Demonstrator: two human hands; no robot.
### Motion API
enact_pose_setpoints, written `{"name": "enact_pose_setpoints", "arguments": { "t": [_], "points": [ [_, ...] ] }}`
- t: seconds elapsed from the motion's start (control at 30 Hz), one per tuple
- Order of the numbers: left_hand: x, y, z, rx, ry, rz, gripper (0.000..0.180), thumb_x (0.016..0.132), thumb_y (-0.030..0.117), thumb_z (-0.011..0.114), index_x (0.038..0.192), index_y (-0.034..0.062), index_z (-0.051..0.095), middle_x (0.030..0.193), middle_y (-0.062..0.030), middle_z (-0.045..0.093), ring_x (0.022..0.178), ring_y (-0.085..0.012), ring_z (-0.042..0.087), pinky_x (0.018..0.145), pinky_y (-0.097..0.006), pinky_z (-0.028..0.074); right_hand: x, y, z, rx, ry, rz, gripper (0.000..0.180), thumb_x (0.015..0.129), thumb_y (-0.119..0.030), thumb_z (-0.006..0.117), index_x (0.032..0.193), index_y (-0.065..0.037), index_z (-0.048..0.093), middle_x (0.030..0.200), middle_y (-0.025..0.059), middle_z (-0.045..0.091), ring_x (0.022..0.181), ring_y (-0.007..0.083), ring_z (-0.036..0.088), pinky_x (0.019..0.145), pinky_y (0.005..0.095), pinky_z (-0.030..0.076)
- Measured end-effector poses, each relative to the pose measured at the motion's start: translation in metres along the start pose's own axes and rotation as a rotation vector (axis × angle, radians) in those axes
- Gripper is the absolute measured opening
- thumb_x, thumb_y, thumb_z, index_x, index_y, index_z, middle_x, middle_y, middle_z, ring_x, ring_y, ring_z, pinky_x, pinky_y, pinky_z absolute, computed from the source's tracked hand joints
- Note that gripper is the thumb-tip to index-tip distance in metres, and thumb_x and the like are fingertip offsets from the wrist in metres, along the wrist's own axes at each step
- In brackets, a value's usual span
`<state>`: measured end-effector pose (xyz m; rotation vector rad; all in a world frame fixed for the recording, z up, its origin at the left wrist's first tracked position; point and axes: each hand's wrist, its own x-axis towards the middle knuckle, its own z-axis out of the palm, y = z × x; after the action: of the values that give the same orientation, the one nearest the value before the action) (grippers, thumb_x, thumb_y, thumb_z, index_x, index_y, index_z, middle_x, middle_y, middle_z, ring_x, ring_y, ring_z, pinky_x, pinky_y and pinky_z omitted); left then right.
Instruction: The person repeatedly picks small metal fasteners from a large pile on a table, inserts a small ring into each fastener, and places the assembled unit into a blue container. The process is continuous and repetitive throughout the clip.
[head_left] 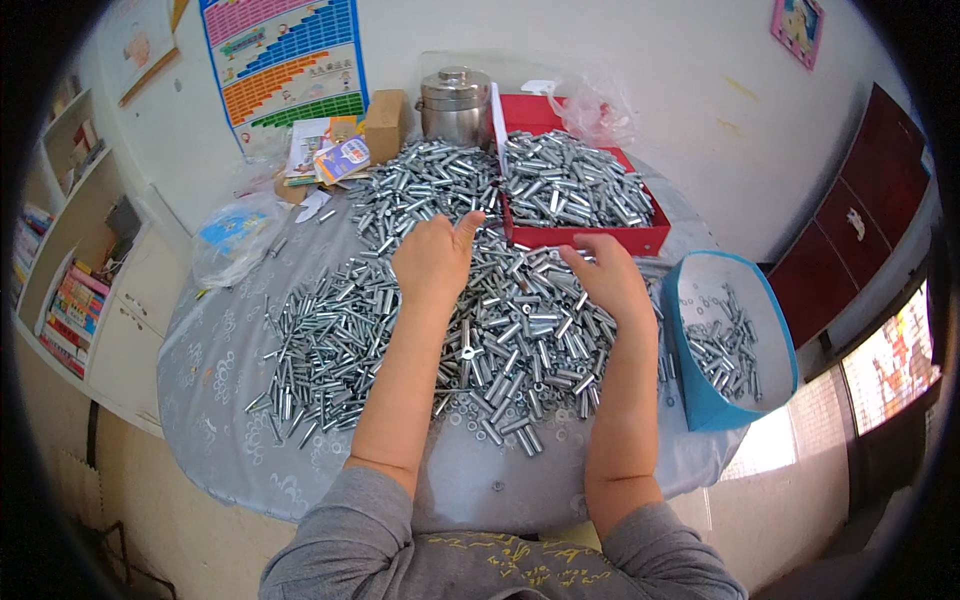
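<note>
A big heap of shiny metal sleeve bolts (500,330) covers the middle of a round table with a pale patterned cloth (215,400). My left hand (435,258) rests knuckles up on the heap, fingers curled, thumb stretched toward the red box (585,238). My right hand (610,280) lies on the heap just in front of that box, fingers bent down into the bolts. What either hand grips is hidden under the palms. The red box is piled with more bolts (570,185).
A blue bin (700,400) with several bolts stands at the table's right edge. At the back are a steel pot (455,102), a cardboard box (385,122), leaflets (325,150) and plastic bags (235,235). White shelves (75,260) stand left, a dark red cabinet (860,220) right.
</note>
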<state>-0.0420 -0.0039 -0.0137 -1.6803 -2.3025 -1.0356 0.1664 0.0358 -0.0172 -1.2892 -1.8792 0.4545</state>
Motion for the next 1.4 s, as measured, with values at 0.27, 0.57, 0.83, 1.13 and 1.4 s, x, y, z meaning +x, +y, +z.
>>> {"name": "enact_pose_setpoints", "arguments": {
  "t": [0.27,0.57,0.83,1.13,1.4],
  "points": [
    [-0.010,0.002,0.011,-0.040,-0.006,0.104,0.064,0.086,0.060,0.032,0.080,0.0030,0.060,0.082,-0.0162,0.057,0.078,-0.0339,0.057,0.068,-0.045,0.045,0.006,0.037,-0.109,-0.392,-0.080,0.226,0.035,0.076,-0.037,0.061,0.089,-0.005,0.067,0.087,0.0157,0.065,0.083,0.0298,0.062,0.073,0.0379,0.047],
    [-0.014,0.018,0.004,-0.175,-0.043,0.176,0.063,0.089,0.056,0.027,0.075,0.0041,0.059,0.076,-0.0156,0.055,0.075,-0.0349,0.055,0.065,-0.045,0.044,0.009,0.181,-0.117,-0.499,-0.452,0.577,0.033,0.074,-0.034,0.063,0.082,-0.002,0.067,0.076,0.0166,0.065,0.056,0.0267,0.061,0.055,0.0369,0.050],
    [-0.016,0.020,-0.004,-0.175,-0.097,0.157,0.072,0.087,0.062,0.016,0.085,0.0074,0.063,0.085,-0.0136,0.058,0.084,-0.0337,0.056,0.074,-0.042,0.042,0.016,0.208,-0.085,-0.512,-0.495,0.509,0.041,0.076,-0.037,0.055,0.075,0.004,0.062,0.063,0.0158,0.060,0.048,0.0247,0.058,0.040,0.0374,0.044],
    [-0.017,0.024,0.002,-0.320,0.045,0.271,0.059,0.090,0.053,0.028,0.076,0.0032,0.057,0.073,-0.0132,0.054,0.072,-0.0334,0.054,0.065,-0.043,0.043,0.012,0.180,-0.154,-0.047,-0.452,0.690,0.041,0.087,-0.034,0.031,0.076,0.000,0.050,0.058,0.0123,0.054,0.045,0.0235,0.058,0.037,0.0358,0.045],
    [-0.025,0.032,-0.004,-0.760,0.057,0.324,0.055,0.091,0.053,0.028,0.107,0.0060,0.053,0.084,-0.0096,0.061,0.076,-0.0273,0.059,0.066,-0.034,0.045,-0.015,-0.012,-0.062,0.473,-0.511,-0.031,0.019,0.093,-0.021,0.044,0.102,-0.008,0.054,0.068,-0.0059,0.044,0.057,0.0037,0.040,0.049,0.0199,0.035]
  ]
}}
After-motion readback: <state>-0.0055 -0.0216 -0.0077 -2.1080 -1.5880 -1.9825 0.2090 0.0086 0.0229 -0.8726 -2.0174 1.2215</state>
